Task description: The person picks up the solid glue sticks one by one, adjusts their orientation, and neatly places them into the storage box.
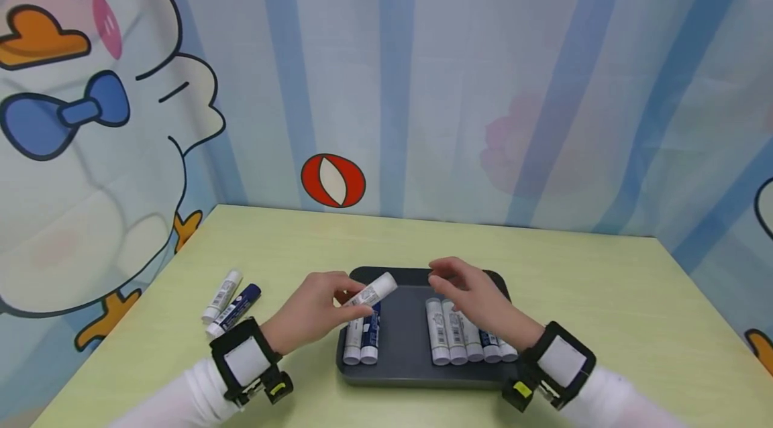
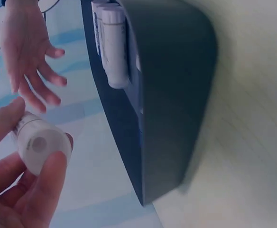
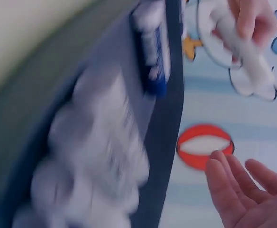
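My left hand grips a white glue stick between thumb and fingers, tilted up over the left part of a dark grey tray. In the left wrist view, the round end of this glue stick faces the camera. Over the tray's right part, my right hand hovers with nothing in it, fingers loosely bent. Below it lies a row of several glue sticks, mostly white, partly hidden by the hand. Side by side at the tray's left end are a white glue stick and a blue one.
Left of the tray, a white glue stick and a blue glue stick lie on the pale yellow table. A printed cloth backdrop stands behind the table. The tray has a raised rim all round.
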Demonstrator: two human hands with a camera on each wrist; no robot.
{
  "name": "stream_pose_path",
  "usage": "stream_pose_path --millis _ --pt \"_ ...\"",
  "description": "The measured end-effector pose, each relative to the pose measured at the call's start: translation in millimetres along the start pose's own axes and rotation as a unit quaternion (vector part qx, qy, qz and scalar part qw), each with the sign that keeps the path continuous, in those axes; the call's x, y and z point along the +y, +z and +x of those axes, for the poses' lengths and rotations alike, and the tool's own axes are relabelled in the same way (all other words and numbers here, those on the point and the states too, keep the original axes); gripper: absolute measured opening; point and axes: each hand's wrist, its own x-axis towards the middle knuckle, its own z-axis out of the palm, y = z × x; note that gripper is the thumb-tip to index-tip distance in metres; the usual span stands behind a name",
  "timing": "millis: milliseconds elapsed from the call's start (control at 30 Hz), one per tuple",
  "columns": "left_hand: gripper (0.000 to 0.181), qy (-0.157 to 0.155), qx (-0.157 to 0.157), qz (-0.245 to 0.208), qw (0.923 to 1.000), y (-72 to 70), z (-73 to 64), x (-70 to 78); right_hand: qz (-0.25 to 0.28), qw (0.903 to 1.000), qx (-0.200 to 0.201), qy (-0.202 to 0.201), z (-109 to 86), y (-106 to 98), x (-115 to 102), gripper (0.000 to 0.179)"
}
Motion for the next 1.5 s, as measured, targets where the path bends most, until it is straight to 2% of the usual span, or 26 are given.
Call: stream_pose_path --millis 100,200,333,567,833,1000,1067,1133,1233,1367,1433,1500 --pt "0.036 0.014 -0.003 -0.001 0.9999 5.8 4.5 8.6 0.063 0.998 -0.005 -0.003 3.7 11.5 -7.9 0.045" --pt "0.033 0.028 0.002 0.003 0.9996 11.1 7.9 14.1 0.097 0.9953 -0.004 -0.006 5.9 18.7 -11.6 0.044" --pt "0.027 0.036 0.009 0.016 0.9992 17.5 10.2 17.8 0.108 0.9941 -0.011 0.001 7.6 25.0 -11.6 0.042" --pt "0.028 0.028 0.004 0.026 0.9993 22.7 11.8 19.8 0.122 0.9924 -0.017 0.004 9.0 32.2 -12.1 0.038" --pt "0.034 0.027 0.014 0.048 0.9984 19.3 12.9 15.8 0.157 0.9874 -0.01 -0.015 10.2 33.4 -16.1 0.036" --pt "0.039 0.027 0.033 0.099 0.9941 11.9 5.6 -1.6 0.163 0.9866 0.004 -0.011 13.3 27.6 -16.7 0.035" --pt "0.038 0.008 0.044 0.124 0.9913 8.3 1.1 -12.8 0.158 0.9874 0.011 0.002 15.6 23.7 -16.1 0.034" --pt "0.035 -0.03 0.052 0.14 0.9884 5.4 -2.9 -24.1 0.154 0.9878 0.014 0.017 18.7 19.3 -15.2 0.033" --pt "0.033 -0.099 0.044 0.111 0.9879 2.9 -7.7 -36.7 0.144 0.9888 0.006 0.039 24.7 13.1 -14.2 0.035" --pt "0.035 -0.173 -0.012 0.014 0.9847 4.5 -10.6 -43.6 0.113 0.9917 -0.032 0.051 33.0 8.0 -12.9 0.039" --pt "0.037 -0.195 -0.047 -0.027 0.9793 7.0 -11.6 -43.8 0.09 0.9926 -0.066 0.05 37.4 7.8 -11.8 0.036" --pt "0.038 -0.203 -0.078 -0.053 0.9747 10.3 -12.4 -42.9 0.067 0.9909 -0.106 0.048 41.3 9.3 -10.7 0.032"
